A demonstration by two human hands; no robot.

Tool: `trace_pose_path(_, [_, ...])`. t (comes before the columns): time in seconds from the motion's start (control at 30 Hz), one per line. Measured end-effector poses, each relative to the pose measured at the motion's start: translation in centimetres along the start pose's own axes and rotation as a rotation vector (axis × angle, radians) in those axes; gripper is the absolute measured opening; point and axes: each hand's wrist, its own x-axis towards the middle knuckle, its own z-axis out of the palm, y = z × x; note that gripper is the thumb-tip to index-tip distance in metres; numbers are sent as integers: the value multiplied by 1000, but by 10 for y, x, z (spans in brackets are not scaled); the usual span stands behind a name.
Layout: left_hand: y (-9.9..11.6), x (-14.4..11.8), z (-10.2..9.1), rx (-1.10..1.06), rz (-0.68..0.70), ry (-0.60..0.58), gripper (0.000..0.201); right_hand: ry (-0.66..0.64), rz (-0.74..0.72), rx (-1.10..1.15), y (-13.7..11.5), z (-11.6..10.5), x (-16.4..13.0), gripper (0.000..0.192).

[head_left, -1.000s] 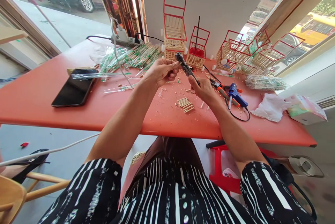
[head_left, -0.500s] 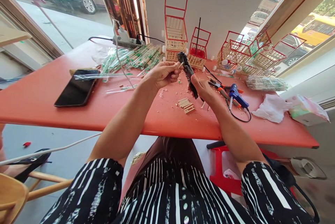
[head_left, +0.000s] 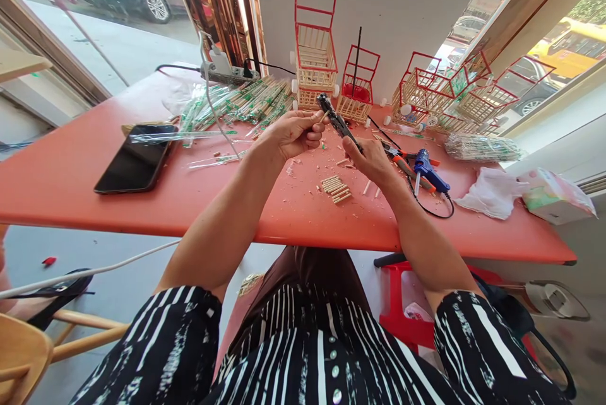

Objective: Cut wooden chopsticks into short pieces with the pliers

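The tabletop (head_left: 71, 184) carried the whole job, and its near middle strip was the sensible place to work, with the hands just above it. The carts (head_left: 316, 52) stood along the far side and the wrapped sticks (head_left: 265, 96) lay heaped beyond the left forearm, so an outward swing of either arm was best avoided. The right hand (head_left: 372, 159) had its grip closed around the lower part of a black tool (head_left: 337, 122), tilted with its head toward the left hand (head_left: 298, 134); an even, unhurried squeeze suited it. Below, the row of short sticks (head_left: 336, 189) called for no brushing. One stick (head_left: 324, 117) was pinched in the left grip, close by the tool's head; whether they touched could not be told. It wanted to sit square, fingertips well back, clear of loose scraps (head_left: 290, 171)
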Motion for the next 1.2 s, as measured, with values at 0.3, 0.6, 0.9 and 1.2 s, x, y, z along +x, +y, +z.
trace_pose_path(0.3, [0, -2, 3, -42, -17, -18, 35, 94, -1, -47, -3, 0, -2, 81])
trace_pose_path(0.6, [3, -4, 6, -145, -101, -29, 41, -79, 25, 189, -4, -1, -2, 91])
trace_pose_path(0.9, [3, -5, 8, -209, -148, 21, 39, -7, -41, -4, 1, -4, -1, 88])
trace_pose_path(1.2, [5, -5, 7, -213, -180, 14, 42, 45, -50, -122, -2, -8, -5, 79])
